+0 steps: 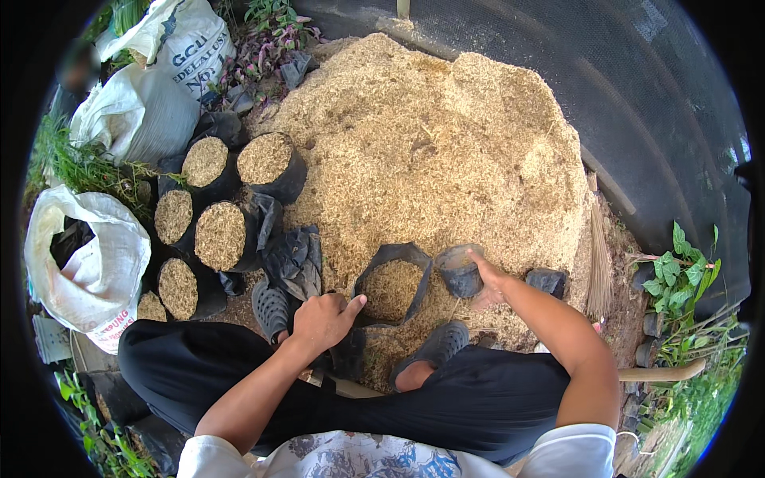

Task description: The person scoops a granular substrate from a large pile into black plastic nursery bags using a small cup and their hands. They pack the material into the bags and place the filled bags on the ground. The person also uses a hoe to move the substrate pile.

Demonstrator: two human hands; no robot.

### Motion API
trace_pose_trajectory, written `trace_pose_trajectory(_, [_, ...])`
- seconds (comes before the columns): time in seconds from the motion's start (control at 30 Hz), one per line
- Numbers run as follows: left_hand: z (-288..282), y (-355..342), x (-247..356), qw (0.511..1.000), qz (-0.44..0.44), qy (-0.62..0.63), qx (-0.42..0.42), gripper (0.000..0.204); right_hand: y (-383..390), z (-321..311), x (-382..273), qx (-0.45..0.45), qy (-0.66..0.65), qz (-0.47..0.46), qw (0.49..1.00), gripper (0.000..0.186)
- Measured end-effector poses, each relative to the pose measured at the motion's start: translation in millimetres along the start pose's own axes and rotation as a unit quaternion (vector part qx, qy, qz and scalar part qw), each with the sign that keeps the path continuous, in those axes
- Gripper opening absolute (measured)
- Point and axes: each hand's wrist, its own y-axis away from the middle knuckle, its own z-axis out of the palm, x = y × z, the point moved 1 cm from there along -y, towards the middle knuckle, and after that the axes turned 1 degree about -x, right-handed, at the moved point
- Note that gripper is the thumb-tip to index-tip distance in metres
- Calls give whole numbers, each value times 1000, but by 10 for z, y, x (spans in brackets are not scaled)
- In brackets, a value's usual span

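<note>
Between my feet stands an open black plastic grow bag (357,290), partly filled with pale brown, sawdust-like material (392,290). My left hand (325,320) is closed at the bag's near left rim, its thumb against the edge; its curled fingers are partly hidden. To the right of the bag, my right hand (492,285) grips a small dark pot (460,279) by its right side. The pot is tilted over the big heap (438,159) of the same loose material, and a little of it shows inside.
Several filled black grow bags (221,237) stand at left, with crumpled empty bags (293,259) beside them. White sacks (88,255) line the far left. Another dark bag (547,281), a straw broom (600,263) and a wooden handle (661,373) lie right. Black netting (637,103) borders the heap.
</note>
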Motion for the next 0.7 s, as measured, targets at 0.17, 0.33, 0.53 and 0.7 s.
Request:
trace_pose_trajectory(0.17, [-104,19,-44,999,-18,33,-14,69,23,118,-257,153,99,-175,967,107])
trace_pose_trajectory(0.33, [-136,24,-49,998,-10,64,2,55,295,-126,-761,363,285,-304,833,102])
trace_pose_trajectory(0.53, [-64,-193,-26,997,23,48,50,40,193,-312,-1541,456,336,-446,693,101])
trace_pose_trajectory(0.7, [-51,-339,13,997,48,43,45,33,-345,-438,-2387,491,357,-469,641,103])
